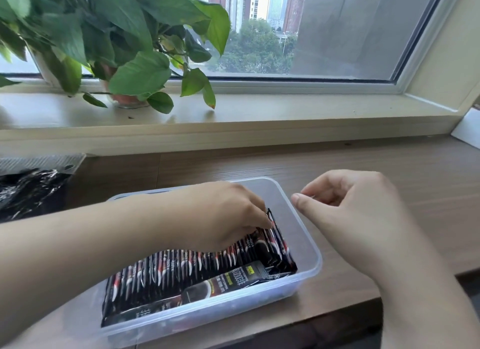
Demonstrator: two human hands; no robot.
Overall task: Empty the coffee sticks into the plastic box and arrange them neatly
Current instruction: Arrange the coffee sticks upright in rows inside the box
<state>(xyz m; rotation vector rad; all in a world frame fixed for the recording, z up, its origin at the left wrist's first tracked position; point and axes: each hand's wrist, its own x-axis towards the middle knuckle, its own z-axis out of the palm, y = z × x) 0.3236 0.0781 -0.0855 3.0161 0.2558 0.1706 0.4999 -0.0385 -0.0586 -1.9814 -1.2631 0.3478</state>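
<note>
**My left hand is closest to the sticks**

A black bag [28,190] lies far left on the desk. My left hand [223,213] reaches into the plastic box [309,252] and pinches the last coffee sticks [181,270] at the right end of the row. The row runs left to right, with the sticks standing on edge. My right hand [350,208] hangs just right of them, fingers loosely curled, holding nothing I can see.
</note>
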